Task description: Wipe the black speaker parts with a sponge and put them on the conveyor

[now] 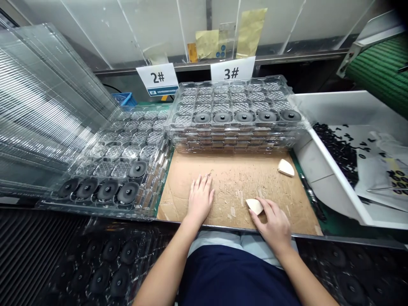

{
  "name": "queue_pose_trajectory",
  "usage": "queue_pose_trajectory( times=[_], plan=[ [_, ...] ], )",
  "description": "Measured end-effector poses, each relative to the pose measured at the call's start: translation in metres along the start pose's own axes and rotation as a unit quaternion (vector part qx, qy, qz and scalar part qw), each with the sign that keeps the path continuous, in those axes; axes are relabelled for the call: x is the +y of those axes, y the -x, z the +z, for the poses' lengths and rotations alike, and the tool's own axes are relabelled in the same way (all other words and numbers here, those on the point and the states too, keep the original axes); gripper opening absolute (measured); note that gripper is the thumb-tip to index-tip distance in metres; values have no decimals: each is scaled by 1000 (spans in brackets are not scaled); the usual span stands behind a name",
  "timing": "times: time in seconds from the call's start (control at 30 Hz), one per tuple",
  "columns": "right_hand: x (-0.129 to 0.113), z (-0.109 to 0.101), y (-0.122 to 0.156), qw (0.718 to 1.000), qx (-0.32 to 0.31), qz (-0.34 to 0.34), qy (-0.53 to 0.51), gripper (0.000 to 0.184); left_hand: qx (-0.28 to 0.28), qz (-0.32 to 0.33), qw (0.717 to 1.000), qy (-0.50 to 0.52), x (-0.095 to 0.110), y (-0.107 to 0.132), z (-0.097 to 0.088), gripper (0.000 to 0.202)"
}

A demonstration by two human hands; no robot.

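Note:
My left hand (200,199) rests flat on a sheet of worn brown cardboard (232,180), holding nothing, its fingers lying close together. My right hand (270,225) sits near the cardboard's front edge, its fingers and thumb around a cream wedge-shaped piece (255,206) of soft material. A second cream wedge (286,168) lies on the cardboard further back, to the right. Behind the cardboard stands a stack of clear plastic trays (232,114), with several round black speakers (245,117) in its front row.
A second clear tray stack (111,163) with black speakers lies to the left. A white bin (338,165) of small black pieces stands to the right, beside a dark tool (312,197). Labels "2#" (157,79) and "3#" (232,69) stand behind the trays. More speaker trays (108,272) lie below the bench edge.

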State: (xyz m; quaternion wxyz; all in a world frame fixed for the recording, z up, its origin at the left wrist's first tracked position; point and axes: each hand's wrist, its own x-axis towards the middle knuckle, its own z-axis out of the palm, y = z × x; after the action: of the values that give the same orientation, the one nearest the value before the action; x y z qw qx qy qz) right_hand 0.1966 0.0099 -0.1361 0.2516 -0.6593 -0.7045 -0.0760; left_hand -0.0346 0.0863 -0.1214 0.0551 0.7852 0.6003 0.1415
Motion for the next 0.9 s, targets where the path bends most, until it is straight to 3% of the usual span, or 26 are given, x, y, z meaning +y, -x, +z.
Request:
queue_pose_trajectory(
  times=[0.4,0.9],
  plan=[
    [0,0,0,1000,8,-5,2,35,-9,0,1000,-6,2,2,-2,46],
    [0,0,-1,1000,3,-6,3,35,-35,-14,999,-23,9,-22,-2,49]
  ],
)
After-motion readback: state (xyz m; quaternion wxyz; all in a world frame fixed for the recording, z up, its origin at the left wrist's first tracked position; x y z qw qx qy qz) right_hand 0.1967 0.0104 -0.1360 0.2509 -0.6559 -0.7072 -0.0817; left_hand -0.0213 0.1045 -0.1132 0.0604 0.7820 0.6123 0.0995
